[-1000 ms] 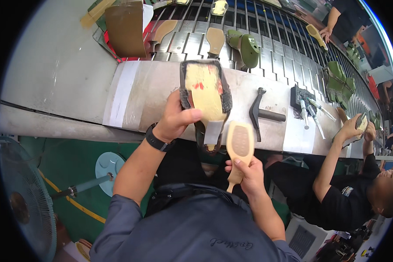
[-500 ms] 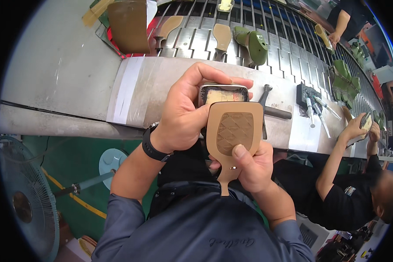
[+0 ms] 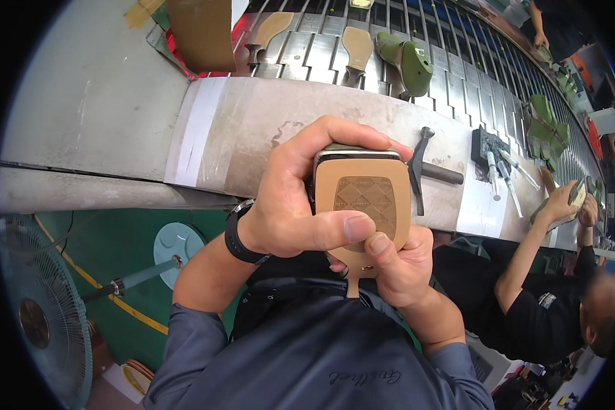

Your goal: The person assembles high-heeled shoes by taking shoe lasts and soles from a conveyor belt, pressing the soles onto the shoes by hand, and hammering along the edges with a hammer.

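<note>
A tan shoe sole [image 3: 406, 179] with a darker quilted panel lies face up over the toe end of a lasted shoe [image 3: 355, 152], whose dark rim shows along the top edge. My left hand [image 3: 290, 184] wraps round the left side and far end, its thumb pressed flat across the sole. Lower down, my right hand [image 3: 404, 270] grips the narrowing part of the sole, thumb on top. Both thumb tips nearly meet. The shoe's underside and most of my right fingers are hidden.
A hammer [image 3: 444, 173] lies right of my hands, near a dark holder [image 3: 484, 145] with several slim white tools. Beyond runs a slatted metal conveyor [image 3: 321, 65] bearing tan soles [image 3: 357, 48] and green shoe lasts [image 3: 415, 68]. A fan [image 3: 41, 307] stands left; a co-worker [image 3: 519, 301] sits right.
The sole now covers the pale bottom of the shoe that showed above it. My left thumb has come over onto the sole's face, beside my right thumb.
</note>
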Tool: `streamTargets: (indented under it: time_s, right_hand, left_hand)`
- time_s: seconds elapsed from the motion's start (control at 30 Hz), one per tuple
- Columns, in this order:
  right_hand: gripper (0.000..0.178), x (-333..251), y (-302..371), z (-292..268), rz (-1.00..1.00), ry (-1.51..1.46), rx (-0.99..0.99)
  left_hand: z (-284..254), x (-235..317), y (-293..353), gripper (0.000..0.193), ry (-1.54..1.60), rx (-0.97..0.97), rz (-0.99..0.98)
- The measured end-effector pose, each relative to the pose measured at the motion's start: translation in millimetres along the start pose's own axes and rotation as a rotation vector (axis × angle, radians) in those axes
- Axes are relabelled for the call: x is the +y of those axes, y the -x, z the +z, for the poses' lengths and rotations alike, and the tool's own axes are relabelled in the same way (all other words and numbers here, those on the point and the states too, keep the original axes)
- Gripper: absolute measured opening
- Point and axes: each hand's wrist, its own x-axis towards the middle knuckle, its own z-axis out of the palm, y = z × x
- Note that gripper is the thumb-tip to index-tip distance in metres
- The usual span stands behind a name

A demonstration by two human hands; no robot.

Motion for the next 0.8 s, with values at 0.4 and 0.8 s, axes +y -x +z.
streamTargets:
  time_s: [0.4,0.8]
  right_hand:
    - [0.036,0,-1,6,0.001,0.046,0.030]
    - [0.034,0,-2,14,0.018,0.058,0.081]
  left_hand:
    - [-7,-7,2,0.072,-0.006,-0.046,0.075]
    - [-5,1,6,0.066,0.011,-0.012,0.029]
